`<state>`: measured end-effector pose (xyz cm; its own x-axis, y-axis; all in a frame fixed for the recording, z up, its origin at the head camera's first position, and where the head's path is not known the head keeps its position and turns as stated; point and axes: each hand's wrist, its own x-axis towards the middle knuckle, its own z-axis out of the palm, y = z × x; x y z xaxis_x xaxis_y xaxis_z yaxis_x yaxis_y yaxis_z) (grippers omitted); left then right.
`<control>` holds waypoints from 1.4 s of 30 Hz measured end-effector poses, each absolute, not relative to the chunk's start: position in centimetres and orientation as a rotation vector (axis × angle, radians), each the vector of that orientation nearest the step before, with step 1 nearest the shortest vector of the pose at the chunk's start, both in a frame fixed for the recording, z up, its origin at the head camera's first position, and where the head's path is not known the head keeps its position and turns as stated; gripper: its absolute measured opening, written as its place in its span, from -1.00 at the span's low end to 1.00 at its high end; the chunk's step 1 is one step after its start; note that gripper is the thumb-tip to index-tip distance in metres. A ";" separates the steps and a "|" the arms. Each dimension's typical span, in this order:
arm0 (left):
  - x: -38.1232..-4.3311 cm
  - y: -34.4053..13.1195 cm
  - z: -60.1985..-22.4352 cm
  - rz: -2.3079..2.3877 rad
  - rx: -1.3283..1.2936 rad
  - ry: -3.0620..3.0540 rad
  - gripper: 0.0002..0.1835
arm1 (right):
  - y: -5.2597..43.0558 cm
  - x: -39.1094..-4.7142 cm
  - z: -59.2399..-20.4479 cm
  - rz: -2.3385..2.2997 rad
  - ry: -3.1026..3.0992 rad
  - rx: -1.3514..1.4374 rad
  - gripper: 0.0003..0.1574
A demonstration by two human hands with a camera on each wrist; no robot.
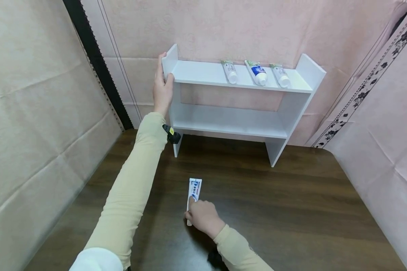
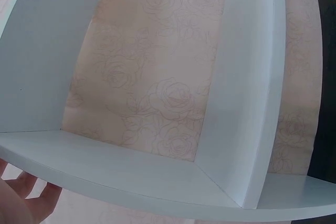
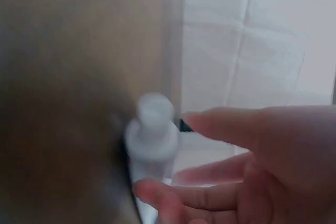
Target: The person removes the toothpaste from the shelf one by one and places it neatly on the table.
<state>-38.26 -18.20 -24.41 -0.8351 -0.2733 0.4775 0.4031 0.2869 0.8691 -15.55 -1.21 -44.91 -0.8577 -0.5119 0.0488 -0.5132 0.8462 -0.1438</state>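
A white two-tier shelf (image 1: pixel 224 126) stands at the back of the table. My left hand (image 1: pixel 163 88) holds its left side panel near the top, thumb at the front edge; in the left wrist view its curled fingers (image 2: pixel 39 198) show along the panel's outer side. A white and blue toothpaste tube (image 1: pixel 194 187) lies on the table in front of the shelf, cap towards me. Over its lower half is my right hand (image 1: pixel 205 216), fingers extended across it. In the right wrist view the blurred white cap (image 3: pixel 156 111) is beside the thumb, with a gap between.
Three tubes lie on the top tier, caps forward: a white one (image 1: pixel 230 71), a blue-labelled one (image 1: pixel 257 71) and another white one (image 1: pixel 280 75). The dark wooden table (image 1: pixel 291 210) is bordered by pale cloth walls (image 1: pixel 37 113) at the left, back and right.
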 end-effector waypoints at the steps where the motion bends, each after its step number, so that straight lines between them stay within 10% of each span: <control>1: -38.3 -18.2 -24.4 -1.594 -0.116 -2.007 -0.34 | -0.9 -15.9 -44.6 0.270 -3.023 0.834 -0.53; 22: -38.4 -18.2 -24.8 -1.559 -0.093 -2.015 -0.34 | 5.7 -27.4 -23.8 0.378 -2.497 0.562 -0.25; 42: -38.4 -17.9 -24.3 -1.570 -0.109 -2.008 -0.33 | 6.5 -31.8 -21.0 0.412 -2.617 0.418 -0.19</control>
